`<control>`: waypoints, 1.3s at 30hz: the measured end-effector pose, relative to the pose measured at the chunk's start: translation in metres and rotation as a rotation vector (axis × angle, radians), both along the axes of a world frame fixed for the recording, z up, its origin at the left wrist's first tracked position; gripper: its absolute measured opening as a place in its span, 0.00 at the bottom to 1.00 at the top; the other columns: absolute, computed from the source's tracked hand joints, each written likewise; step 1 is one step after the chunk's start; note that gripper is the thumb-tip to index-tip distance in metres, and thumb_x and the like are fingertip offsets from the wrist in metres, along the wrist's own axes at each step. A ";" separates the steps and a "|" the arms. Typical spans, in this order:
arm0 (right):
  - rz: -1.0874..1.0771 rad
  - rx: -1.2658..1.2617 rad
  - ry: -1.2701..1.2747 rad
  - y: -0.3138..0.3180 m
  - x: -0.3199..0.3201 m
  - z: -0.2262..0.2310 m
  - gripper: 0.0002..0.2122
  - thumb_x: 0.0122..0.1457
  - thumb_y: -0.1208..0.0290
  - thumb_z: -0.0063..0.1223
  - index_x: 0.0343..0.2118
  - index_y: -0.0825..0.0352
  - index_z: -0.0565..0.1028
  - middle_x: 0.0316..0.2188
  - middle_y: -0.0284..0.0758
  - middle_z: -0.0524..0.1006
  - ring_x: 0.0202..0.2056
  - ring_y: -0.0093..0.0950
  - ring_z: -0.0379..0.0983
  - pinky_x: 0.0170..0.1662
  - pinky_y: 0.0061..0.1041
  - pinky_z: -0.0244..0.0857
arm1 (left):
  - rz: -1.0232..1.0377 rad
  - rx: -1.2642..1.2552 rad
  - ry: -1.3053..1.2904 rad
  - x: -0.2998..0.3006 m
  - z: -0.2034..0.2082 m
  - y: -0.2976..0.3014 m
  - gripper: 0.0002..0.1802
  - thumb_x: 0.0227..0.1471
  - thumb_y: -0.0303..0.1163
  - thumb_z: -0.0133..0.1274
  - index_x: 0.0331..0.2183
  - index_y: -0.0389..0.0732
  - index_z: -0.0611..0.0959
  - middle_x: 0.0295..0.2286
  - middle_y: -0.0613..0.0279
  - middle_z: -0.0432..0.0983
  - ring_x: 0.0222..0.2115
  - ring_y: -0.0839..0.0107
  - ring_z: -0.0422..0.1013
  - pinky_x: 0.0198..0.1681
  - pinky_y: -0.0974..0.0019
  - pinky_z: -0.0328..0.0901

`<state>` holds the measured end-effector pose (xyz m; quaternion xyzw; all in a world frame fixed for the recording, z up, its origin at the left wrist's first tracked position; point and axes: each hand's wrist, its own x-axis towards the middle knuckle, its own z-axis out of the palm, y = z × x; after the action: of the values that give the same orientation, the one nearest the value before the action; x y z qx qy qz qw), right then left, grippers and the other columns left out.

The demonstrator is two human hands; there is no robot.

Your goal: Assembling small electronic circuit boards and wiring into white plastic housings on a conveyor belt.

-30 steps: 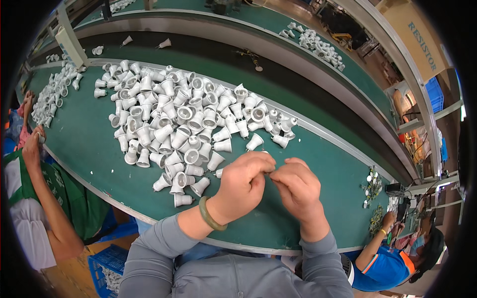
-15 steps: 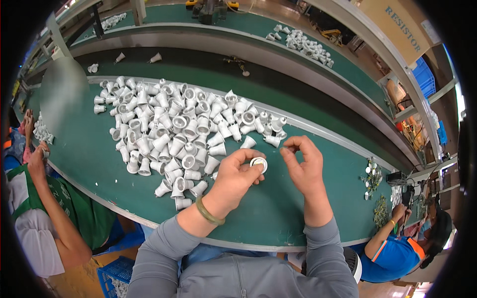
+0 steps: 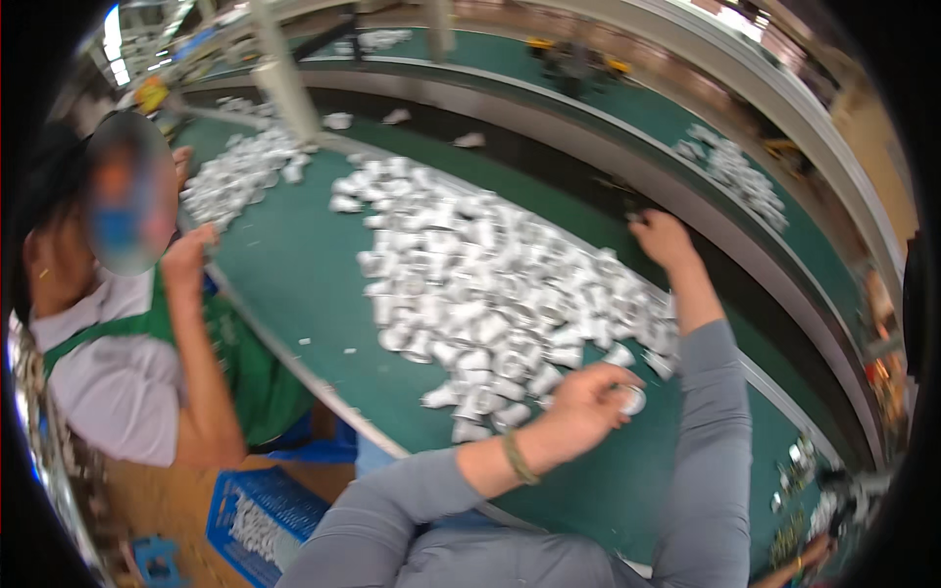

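My left hand (image 3: 585, 407) is closed on a white cup-shaped lamp housing (image 3: 633, 400), its round rim facing out past the fingertips. My right arm stretches far over the bench, and my right hand (image 3: 664, 240) is above the dark strip behind it. At those fingertips are small wired parts (image 3: 616, 183), dark and blurred; whether the fingers grip any is smeared. A large heap of white lamp housings (image 3: 470, 279) lies on the green bench to the left of and beyond my left hand.
A co-worker (image 3: 127, 372) in a green apron sits at the left beside another pile of white housings (image 3: 240, 176). A blue crate (image 3: 270, 510) of white pieces stands below the bench edge. Wired boards (image 3: 796, 465) lie at the right, near another person's arm (image 3: 809, 559).
My view has swung left. My right hand has moved from beside my left hand out to the dark strip. My left hand keeps hold of the lamp housing.
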<state>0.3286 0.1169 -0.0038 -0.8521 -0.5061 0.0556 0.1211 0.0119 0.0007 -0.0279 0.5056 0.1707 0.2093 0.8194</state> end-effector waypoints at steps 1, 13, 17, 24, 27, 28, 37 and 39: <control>-0.027 0.086 -0.020 0.008 0.009 -0.008 0.20 0.61 0.57 0.55 0.44 0.71 0.80 0.47 0.55 0.79 0.51 0.51 0.76 0.55 0.45 0.69 | -0.003 0.060 0.016 0.003 -0.001 -0.001 0.11 0.63 0.20 0.50 0.46 0.38 0.82 0.42 0.64 0.79 0.31 0.79 0.75 0.33 0.73 0.73; -0.022 0.141 -0.072 0.037 0.026 -0.027 0.09 0.55 0.69 0.61 0.36 0.68 0.80 0.39 0.50 0.81 0.44 0.48 0.78 0.49 0.43 0.70 | -0.084 -0.006 0.030 0.005 0.006 0.002 0.12 0.63 0.19 0.45 0.46 0.36 0.79 0.37 0.66 0.75 0.31 0.81 0.73 0.35 0.73 0.71; 0.079 0.469 0.186 -0.010 -0.025 0.008 0.08 0.56 0.71 0.61 0.34 0.68 0.76 0.25 0.42 0.79 0.28 0.39 0.78 0.35 0.36 0.71 | 0.144 0.270 -0.074 0.006 -0.003 -0.001 0.14 0.59 0.16 0.45 0.45 0.34 0.80 0.41 0.57 0.75 0.30 0.74 0.74 0.34 0.70 0.71; -0.290 0.896 0.516 -0.180 -0.098 0.000 0.04 0.64 0.72 0.55 0.36 0.66 0.74 0.21 0.27 0.75 0.25 0.14 0.69 0.29 0.18 0.63 | 0.356 0.986 -0.124 0.000 0.034 0.022 0.19 0.56 0.19 0.51 0.51 0.30 0.79 0.50 0.44 0.74 0.48 0.53 0.74 0.44 0.65 0.72; -0.465 1.028 0.617 -0.246 -0.132 -0.034 0.04 0.65 0.73 0.54 0.36 0.67 0.75 0.23 0.27 0.75 0.25 0.14 0.70 0.29 0.17 0.64 | 0.295 0.988 -0.189 0.035 0.052 0.025 0.22 0.55 0.21 0.55 0.52 0.32 0.79 0.52 0.45 0.73 0.50 0.56 0.74 0.46 0.64 0.74; -0.511 1.054 0.601 -0.263 -0.142 -0.046 0.04 0.66 0.73 0.54 0.37 0.67 0.75 0.24 0.28 0.77 0.24 0.15 0.70 0.28 0.17 0.64 | 0.268 1.026 -0.233 0.055 0.061 0.029 0.22 0.54 0.21 0.56 0.52 0.31 0.79 0.51 0.44 0.73 0.50 0.55 0.74 0.46 0.64 0.75; -0.459 1.082 0.637 -0.270 -0.151 -0.058 0.05 0.66 0.71 0.53 0.39 0.66 0.74 0.25 0.30 0.78 0.26 0.18 0.74 0.30 0.22 0.68 | -0.073 1.521 0.439 0.217 0.029 0.092 0.21 0.48 0.29 0.59 0.44 0.28 0.82 0.48 0.36 0.75 0.50 0.42 0.73 0.56 0.50 0.68; -0.413 1.112 0.646 -0.265 -0.155 -0.055 0.04 0.66 0.72 0.53 0.39 0.66 0.75 0.26 0.31 0.78 0.26 0.19 0.74 0.30 0.23 0.68 | -0.104 1.626 0.452 0.221 0.018 0.106 0.20 0.48 0.29 0.58 0.43 0.28 0.83 0.49 0.35 0.74 0.51 0.42 0.72 0.56 0.50 0.68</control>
<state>0.1735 -0.1486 -0.0589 -0.6830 -0.2244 0.0144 0.6949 0.2333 0.1063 -0.0095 0.9747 0.1032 0.1228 0.1555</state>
